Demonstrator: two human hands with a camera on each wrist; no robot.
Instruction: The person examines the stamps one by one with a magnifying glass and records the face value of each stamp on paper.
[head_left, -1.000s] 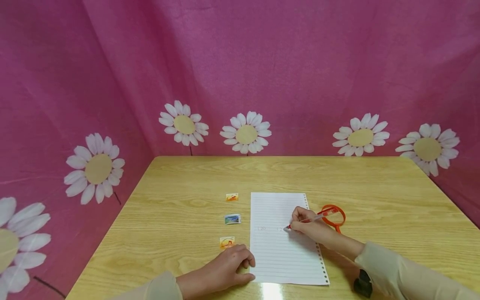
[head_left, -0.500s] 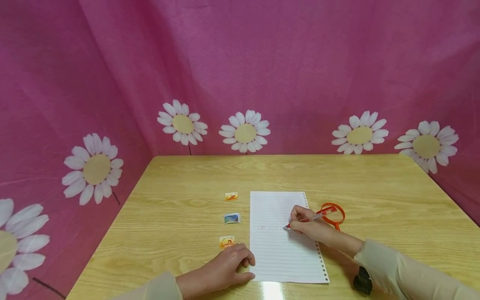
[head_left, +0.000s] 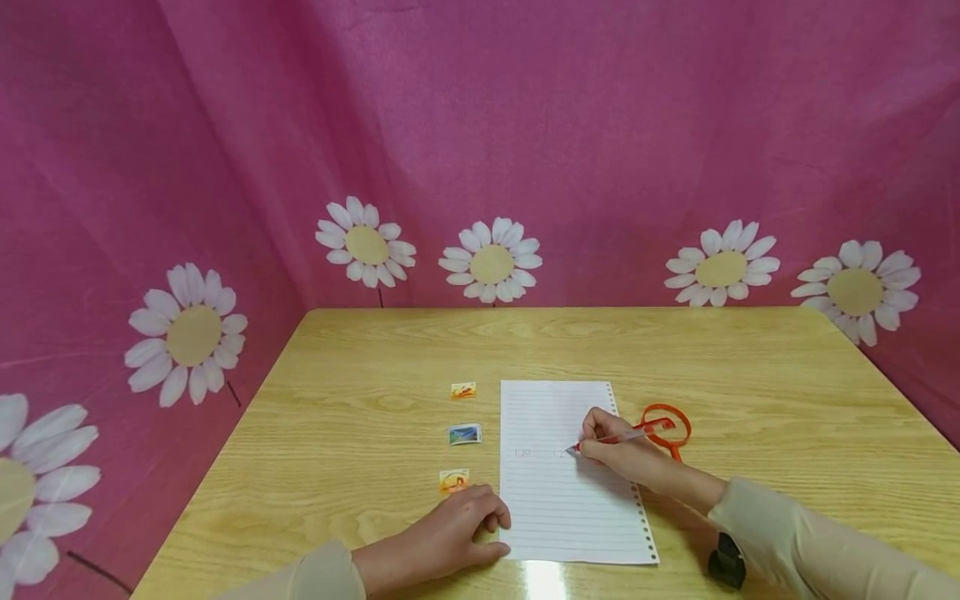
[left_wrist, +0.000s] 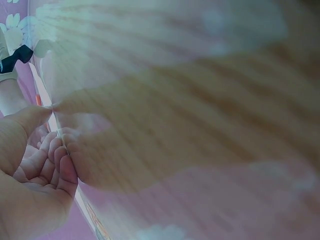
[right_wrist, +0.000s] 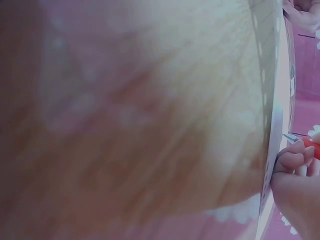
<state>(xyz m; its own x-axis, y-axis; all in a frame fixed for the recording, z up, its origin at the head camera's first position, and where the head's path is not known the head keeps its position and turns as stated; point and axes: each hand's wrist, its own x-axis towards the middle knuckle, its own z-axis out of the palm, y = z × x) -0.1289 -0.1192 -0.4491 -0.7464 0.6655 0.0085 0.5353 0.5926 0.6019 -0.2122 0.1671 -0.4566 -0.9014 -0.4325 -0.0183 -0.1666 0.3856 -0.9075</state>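
Red pen: the pen (head_left: 636, 432) slants over the paper, its tip at the second group of faint marks, its back end reaching toward the tabletop's right edge.
Right hand: the right hand (head_left: 618, 450) pinches the pen near its tip.
Lined paper: the sheet (head_left: 566, 508) lies flat, its punched holes along the side facing the tabletop's right edge; the marks are too faint to read surely.
Left hand: the left hand (head_left: 459, 527) rests at the paper's side, fingers loosely bent, gripping nothing.
Stamps: a far yellow stamp (head_left: 463, 391), a blue-green stamp (head_left: 465, 434) and a near yellow stamp (head_left: 454, 480) stand in a row toward the tabletop's left edge, the nearest just beside the left hand.
Magnifier: the red magnifying glass (head_left: 675, 436) lies beside the paper, toward the right edge, partly behind the pen.
Curtain: pink cloth (head_left: 585, 150) with daisies hangs beyond the tabletop's (head_left: 360, 350) far edge.
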